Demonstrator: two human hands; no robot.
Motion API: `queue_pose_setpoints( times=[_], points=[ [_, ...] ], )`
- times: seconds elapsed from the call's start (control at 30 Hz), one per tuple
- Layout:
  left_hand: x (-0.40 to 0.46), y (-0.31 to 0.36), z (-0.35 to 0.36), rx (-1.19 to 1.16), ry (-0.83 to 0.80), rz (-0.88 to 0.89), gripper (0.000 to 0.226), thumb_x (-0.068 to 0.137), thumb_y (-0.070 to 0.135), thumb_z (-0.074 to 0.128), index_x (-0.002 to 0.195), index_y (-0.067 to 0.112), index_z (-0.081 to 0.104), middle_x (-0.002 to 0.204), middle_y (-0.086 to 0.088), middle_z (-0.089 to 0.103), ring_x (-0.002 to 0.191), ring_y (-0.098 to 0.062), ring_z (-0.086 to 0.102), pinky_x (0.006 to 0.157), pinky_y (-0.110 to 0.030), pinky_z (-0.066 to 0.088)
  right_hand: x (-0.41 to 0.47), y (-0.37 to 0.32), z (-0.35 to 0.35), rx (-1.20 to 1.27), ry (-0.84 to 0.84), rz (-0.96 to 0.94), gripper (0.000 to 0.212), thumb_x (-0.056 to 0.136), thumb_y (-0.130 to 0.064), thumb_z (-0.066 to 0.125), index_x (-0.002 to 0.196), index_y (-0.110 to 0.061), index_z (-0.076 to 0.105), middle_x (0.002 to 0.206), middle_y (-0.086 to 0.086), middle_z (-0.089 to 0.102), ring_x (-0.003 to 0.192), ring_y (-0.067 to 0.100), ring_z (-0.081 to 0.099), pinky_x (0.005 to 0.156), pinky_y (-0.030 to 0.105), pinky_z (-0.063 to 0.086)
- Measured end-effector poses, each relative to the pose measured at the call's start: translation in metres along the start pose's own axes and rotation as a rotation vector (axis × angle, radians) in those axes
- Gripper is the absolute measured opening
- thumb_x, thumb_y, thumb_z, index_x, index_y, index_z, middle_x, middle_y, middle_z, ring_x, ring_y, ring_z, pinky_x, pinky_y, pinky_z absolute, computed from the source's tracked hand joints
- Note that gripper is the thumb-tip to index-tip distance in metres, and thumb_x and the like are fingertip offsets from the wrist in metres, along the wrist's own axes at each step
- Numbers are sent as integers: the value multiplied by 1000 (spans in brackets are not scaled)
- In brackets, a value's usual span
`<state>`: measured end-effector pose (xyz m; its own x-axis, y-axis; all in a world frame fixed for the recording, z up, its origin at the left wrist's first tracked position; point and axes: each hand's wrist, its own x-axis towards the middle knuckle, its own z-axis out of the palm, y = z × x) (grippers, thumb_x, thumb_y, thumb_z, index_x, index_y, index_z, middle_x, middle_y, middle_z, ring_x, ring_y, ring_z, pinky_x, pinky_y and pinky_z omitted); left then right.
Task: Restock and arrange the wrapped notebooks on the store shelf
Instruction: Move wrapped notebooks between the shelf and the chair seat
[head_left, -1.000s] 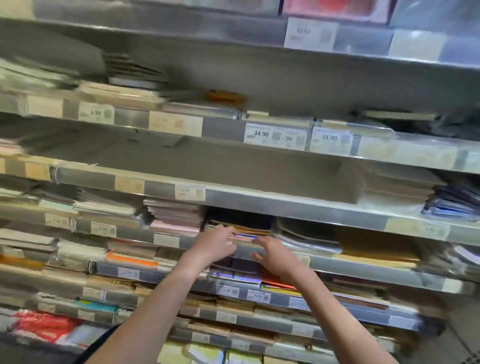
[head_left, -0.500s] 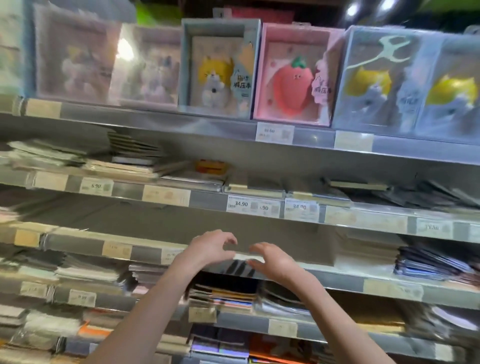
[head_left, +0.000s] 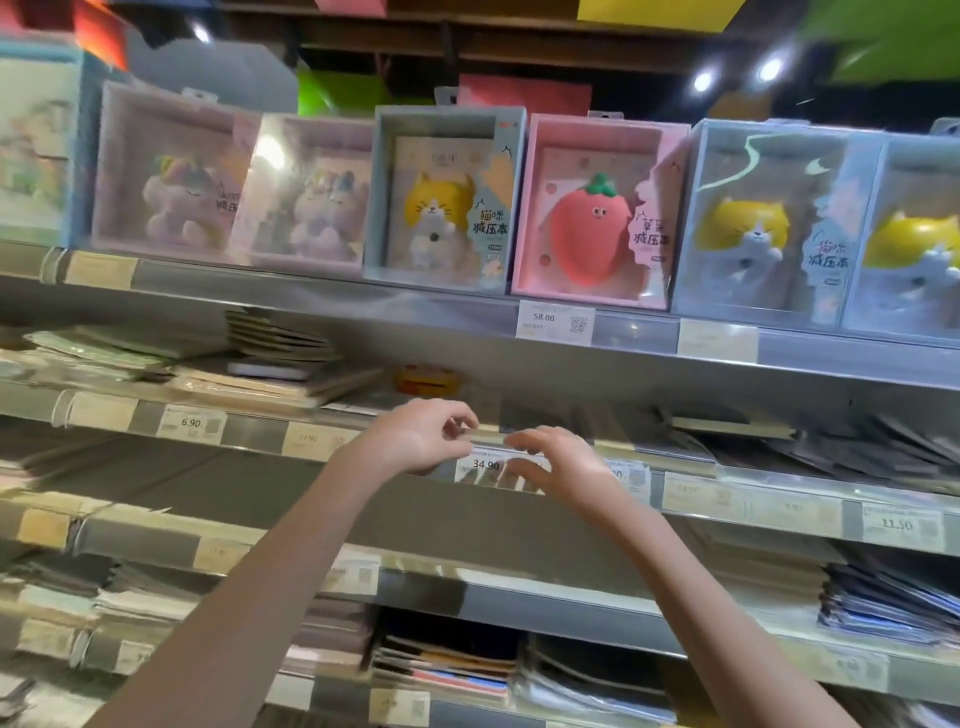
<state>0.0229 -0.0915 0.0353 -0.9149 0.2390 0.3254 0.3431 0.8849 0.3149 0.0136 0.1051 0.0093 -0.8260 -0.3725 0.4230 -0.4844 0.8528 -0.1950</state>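
Observation:
My left hand (head_left: 415, 439) and my right hand (head_left: 558, 467) are raised side by side at the front lip of a grey shelf (head_left: 249, 434), over the 34.90 price tag (head_left: 485, 464). Both hands have curled, spread fingers and hold nothing. The left fingertips are at the front edge of a thin flat wrapped notebook (head_left: 550, 431) lying on that shelf. More wrapped notebooks lie in a stack (head_left: 270, 364) at the left, in a fanned pile (head_left: 857, 441) at the right, and in a stack (head_left: 441, 670) two shelves below.
Boxed squishy-toy notebooks stand on the shelf above: a yellow cat box (head_left: 441, 202), a pink strawberry box (head_left: 589, 218), and pale blue boxes (head_left: 763, 228) at the right. The shelf right below my hands (head_left: 311, 499) shows bare grey board.
The view has tilted upward and both hands have risen from a lower shelf's notebook stack to the lip of the shelf with the 34.90 tag. Nothing was picked up.

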Motion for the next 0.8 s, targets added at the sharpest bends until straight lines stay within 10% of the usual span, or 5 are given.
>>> queue_pose_setpoints(
  times=[0.8],
  points=[
    [45, -55, -4, -73, -117, -56, 37, 91, 47, 50, 119, 27, 64, 126, 8, 60, 119, -14, 52, 101, -34, 40, 35, 44, -7, -1, 20, 121, 47, 87, -61, 46, 123, -32, 58, 121, -8, 63, 111, 15, 56, 81, 30, 45]
  ],
)
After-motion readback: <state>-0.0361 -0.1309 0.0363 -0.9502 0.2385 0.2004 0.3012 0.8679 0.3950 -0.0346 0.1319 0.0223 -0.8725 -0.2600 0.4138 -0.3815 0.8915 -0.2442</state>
